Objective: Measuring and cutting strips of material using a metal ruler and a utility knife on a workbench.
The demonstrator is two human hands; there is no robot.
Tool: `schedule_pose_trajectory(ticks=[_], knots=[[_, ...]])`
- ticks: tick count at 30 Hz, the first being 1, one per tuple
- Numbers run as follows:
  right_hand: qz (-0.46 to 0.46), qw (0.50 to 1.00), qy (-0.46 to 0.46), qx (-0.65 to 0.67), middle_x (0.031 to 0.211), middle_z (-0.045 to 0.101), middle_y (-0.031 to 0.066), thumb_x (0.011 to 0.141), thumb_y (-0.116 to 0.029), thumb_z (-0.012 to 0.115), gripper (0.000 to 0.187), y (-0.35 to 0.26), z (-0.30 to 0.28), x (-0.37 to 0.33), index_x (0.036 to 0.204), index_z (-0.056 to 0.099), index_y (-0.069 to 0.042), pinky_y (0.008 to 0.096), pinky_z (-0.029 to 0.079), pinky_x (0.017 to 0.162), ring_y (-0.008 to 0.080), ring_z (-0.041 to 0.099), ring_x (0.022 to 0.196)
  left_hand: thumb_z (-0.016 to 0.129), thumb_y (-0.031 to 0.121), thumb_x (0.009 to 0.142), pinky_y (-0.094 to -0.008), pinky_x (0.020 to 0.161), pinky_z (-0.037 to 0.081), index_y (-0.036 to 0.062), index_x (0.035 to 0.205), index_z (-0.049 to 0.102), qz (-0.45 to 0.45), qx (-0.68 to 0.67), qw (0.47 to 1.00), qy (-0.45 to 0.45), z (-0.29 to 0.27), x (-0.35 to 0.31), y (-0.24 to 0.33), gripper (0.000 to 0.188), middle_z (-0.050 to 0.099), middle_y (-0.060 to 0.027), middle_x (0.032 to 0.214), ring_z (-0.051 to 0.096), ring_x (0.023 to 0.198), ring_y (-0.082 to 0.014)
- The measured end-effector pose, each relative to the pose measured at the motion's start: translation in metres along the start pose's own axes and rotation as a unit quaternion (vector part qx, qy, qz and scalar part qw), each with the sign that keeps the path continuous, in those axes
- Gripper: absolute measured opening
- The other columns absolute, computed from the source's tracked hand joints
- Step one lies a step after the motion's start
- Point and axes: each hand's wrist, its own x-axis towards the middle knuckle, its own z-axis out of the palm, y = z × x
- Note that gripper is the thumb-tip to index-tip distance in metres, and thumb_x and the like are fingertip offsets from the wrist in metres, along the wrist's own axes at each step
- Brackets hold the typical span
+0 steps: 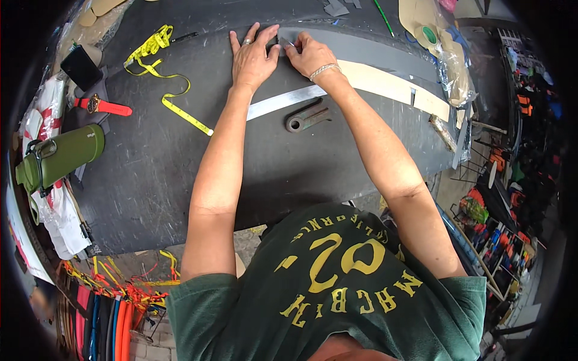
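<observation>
Looking down from my remote feed: dark counter [168, 174] fills view, grey strip [373, 45] across far edge with tan strip [391, 84] beside it. Green bottle [57, 159] lies at left edge; yellow tape measure [162, 78] snakes left of hands. Metal ruler [283, 101] runs under both forearms, dark wrench-like tool [307, 118] just below it. Left hand [253, 57] flat, fingers spread, pressing grey strip. Right hand [310, 54] pinches small grey piece [284, 42] at strip's near edge, touching left hand's fingertips.
</observation>
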Motion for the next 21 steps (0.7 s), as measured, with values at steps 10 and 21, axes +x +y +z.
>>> schedule_pose_trajectory(ticks=[10,21], knots=[[0.023,0.998,0.054,0.0,0.089,0.076,0.0174,0.09,-0.064,0.065,0.061,0.003,0.011,0.018,0.094,0.069,-0.003,0.0437,0.057,0.079,0.0339,0.075,0.085,0.067,0.026,0.095,-0.0631,0.125,0.008,0.0238,0.154,0.04,0.008,-0.02,1.0,-0.016,0.001,0.001,0.002,0.066,0.068,0.0049,0.138,0.041,0.149,-0.0202],[0.11,0.881,-0.031,0.459,0.053,0.052,0.0029,0.09,-0.054,0.074,0.052,0.029,-0.009,0.015,0.079,0.056,-0.007,0.0301,0.038,0.037,0.0145,0.048,0.036,0.063,0.028,0.095,-0.0658,0.123,0.01,0.0208,0.149,0.05,0.029,0.057,0.997,-0.036,-0.004,0.005,0.008,0.056,0.06,-0.0058,0.145,0.042,0.148,-0.0263]])
